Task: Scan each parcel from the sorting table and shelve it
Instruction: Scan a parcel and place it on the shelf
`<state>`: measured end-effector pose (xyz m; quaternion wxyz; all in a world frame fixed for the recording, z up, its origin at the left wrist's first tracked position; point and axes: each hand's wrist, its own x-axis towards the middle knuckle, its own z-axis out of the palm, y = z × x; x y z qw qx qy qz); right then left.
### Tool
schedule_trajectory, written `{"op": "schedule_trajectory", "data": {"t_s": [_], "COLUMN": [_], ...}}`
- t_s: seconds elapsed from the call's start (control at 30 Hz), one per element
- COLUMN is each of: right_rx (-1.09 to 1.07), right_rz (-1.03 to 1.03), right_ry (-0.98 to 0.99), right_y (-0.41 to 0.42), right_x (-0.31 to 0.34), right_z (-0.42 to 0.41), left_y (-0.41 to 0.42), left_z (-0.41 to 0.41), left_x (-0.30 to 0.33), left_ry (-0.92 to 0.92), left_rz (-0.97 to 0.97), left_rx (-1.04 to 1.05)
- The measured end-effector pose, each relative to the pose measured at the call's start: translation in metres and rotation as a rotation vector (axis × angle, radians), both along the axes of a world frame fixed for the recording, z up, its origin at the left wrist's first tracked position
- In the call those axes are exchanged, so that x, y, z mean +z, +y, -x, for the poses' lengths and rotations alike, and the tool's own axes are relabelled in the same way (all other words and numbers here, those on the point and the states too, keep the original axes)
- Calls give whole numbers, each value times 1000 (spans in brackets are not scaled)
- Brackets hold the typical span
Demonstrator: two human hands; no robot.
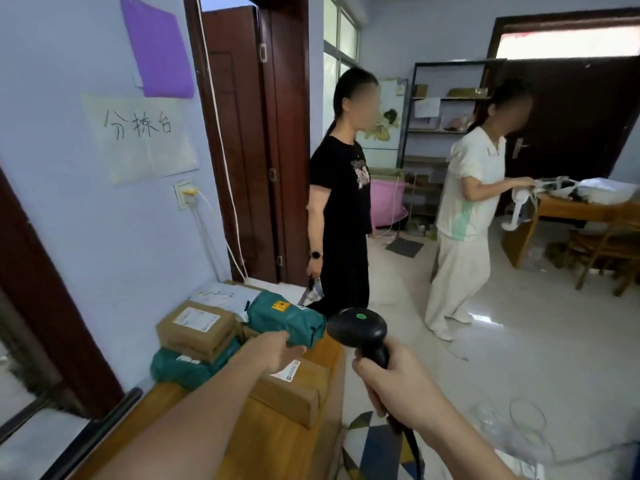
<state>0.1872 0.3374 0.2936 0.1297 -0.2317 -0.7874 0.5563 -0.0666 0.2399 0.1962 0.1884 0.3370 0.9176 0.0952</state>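
Several parcels lie on the wooden sorting table (pixel 277 441) against the wall. My left hand (pixel 277 351) reaches out and touches the near edge of a green bag parcel (pixel 287 320); whether its fingers curl round the bag is hidden. Under my forearm lies a brown cardboard box (pixel 298 393) with a label. Further left, another brown box (pixel 197 327) sits on a second green bag (pixel 187 368), with a white mailer (pixel 225 297) behind. My right hand (pixel 398 386) grips the handle of a black barcode scanner (pixel 360 332), its head pointing toward the parcels.
Two people stand close by: one in black (pixel 341 216) just beyond the table, one in white (pixel 464 216) at a wooden desk (pixel 571 211). A dark metal shelf (pixel 446 112) stands at the far wall. Tiled floor lies open to the right.
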Motion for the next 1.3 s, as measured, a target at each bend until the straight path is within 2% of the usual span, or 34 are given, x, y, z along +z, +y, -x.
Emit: {"op": "schedule_trajectory", "data": {"t_s": [0.17, 0.37, 0.5, 0.6, 0.7, 0.77, 0.93, 1.3], "right_rx": [20, 85, 175, 244, 275, 283, 306, 313], "right_rz": [-28, -51, -30, 2, 44, 76, 116, 97], "right_ry": [-44, -156, -208, -256, -305, -330, -375, -408], "right_y": [30, 73, 104, 122, 134, 138, 146, 158], "right_x": [-23, -53, -66, -79, -96, -104, -112, -111], "right_z": [61, 135, 186, 214, 236, 245, 261, 263], "left_y": [9, 20, 26, 26, 33, 44, 64, 80], "left_z": [51, 96, 123, 141, 131, 114, 105, 106], "left_x": [-35, -104, -168, -252, -283, -247, -238, -265], "left_ry": [-128, -192, -438, -609, -769, -870, -1025, -1038], "left_rz": [6, 3, -159, -291, -390, -417, -428, -667], "left_rx": [97, 330, 621, 873, 1070, 1121, 1249, 1464]}}
